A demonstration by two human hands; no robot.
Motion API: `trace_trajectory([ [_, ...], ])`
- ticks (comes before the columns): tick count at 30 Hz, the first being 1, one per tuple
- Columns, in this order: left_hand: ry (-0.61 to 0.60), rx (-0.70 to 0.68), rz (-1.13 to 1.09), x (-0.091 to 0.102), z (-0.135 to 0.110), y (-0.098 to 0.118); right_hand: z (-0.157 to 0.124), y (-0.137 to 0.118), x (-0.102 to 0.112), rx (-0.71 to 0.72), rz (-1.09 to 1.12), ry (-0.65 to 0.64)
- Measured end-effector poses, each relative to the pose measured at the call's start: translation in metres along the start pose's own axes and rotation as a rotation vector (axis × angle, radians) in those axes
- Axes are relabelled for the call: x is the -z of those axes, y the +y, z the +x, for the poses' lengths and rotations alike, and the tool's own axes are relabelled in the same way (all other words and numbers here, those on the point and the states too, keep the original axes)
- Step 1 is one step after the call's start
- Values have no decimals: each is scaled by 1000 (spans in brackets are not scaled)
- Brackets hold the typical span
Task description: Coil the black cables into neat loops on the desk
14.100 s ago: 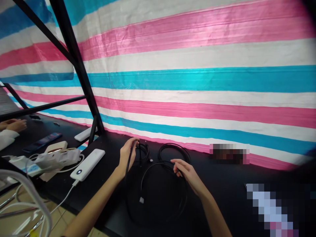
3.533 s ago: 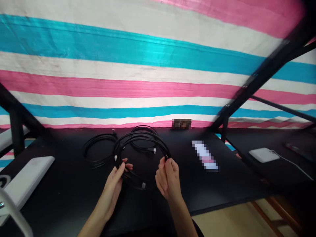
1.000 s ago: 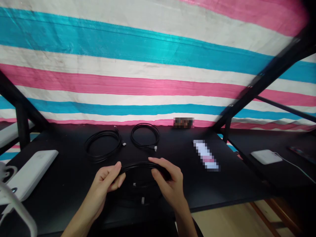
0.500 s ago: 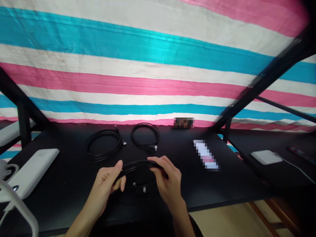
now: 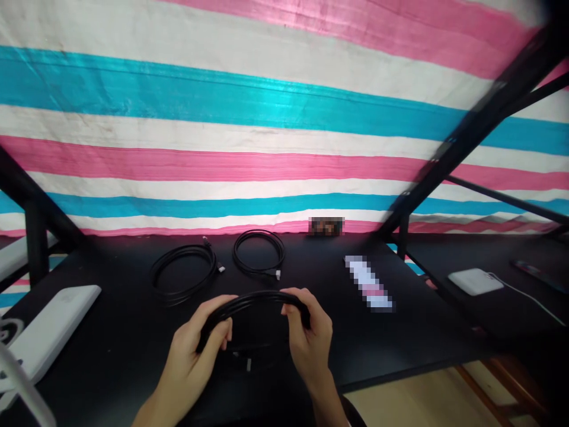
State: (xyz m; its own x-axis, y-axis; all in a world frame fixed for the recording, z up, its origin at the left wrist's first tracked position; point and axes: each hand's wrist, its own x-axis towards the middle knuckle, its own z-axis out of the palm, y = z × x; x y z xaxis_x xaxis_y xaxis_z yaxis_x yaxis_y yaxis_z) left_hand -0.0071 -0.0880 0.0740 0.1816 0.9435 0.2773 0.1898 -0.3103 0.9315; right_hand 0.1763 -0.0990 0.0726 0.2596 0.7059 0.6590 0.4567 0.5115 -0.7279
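Observation:
A coiled black cable [image 5: 258, 298] is held up between both hands over the front part of the table. My left hand [image 5: 198, 344] wraps its fingers and thumb round the left side of the coil. On the opposite side my right hand [image 5: 310, 332] grips the coil with its fingers closed. Below the coil, a pale connector end [image 5: 249, 364] hangs between the hands. Farther back lie two more coils: a thicker black cable [image 5: 182, 274] on the left, and a thinner black cable [image 5: 259, 251] beside it with a white plug.
At the left is a white box-shaped device [image 5: 57, 332] with a pale curved tube [image 5: 26, 382] in front. A blurred flat item [image 5: 368, 283] and a blurred dark item [image 5: 326, 226] lie farther right. Striped sheeting [image 5: 222, 166] and black frame bars [image 5: 444, 142] bound the black table [image 5: 133, 356].
My left hand has shifted its grip, its fingers now over the top of the coil and the thumb lower. The coil is bowed into a rounder arch. The camera view has tilted slightly.

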Motion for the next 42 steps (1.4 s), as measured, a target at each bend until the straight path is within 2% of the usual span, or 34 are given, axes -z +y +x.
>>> trace_trajectory([
  [7, 49, -125, -29, 0, 0, -7, 1, 1, -2, 10, 84, -92],
  [11, 54, -173, -65, 0, 1, -7, 1, -2, -3, 17, 124, -91],
  [17, 186, -160, -3, -6, 0, 8, 4, -5, -3, 0, 120, -67],
  [19, 182, -133, 22, -8, 0, 11, 5, -5, -2, -22, 115, -70],
  [22, 118, -15, 33, -11, 1, 8, 6, -7, 3, -68, 97, -99],
  [25, 129, 103, -23, -13, 4, -2, 6, -7, 10, -91, 82, -76],
  [28, 136, 173, -229, -11, 6, -15, 4, -2, 16, -152, 127, 69],
  [31, 124, 396, -500, -7, 7, -28, 3, 4, 20, -268, 232, 213],
  [34, 92, 630, -648, -6, 4, -38, 3, 3, 18, -326, 358, 297],
  [38, -105, 752, -833, -12, -5, -44, 6, -5, 13, -325, 553, 320],
  [40, -220, 745, -908, -15, -7, -43, 5, -8, 11, -329, 593, 281],
  [42, -273, 705, -957, -16, -8, -38, 5, -8, 10, -329, 584, 247],
])
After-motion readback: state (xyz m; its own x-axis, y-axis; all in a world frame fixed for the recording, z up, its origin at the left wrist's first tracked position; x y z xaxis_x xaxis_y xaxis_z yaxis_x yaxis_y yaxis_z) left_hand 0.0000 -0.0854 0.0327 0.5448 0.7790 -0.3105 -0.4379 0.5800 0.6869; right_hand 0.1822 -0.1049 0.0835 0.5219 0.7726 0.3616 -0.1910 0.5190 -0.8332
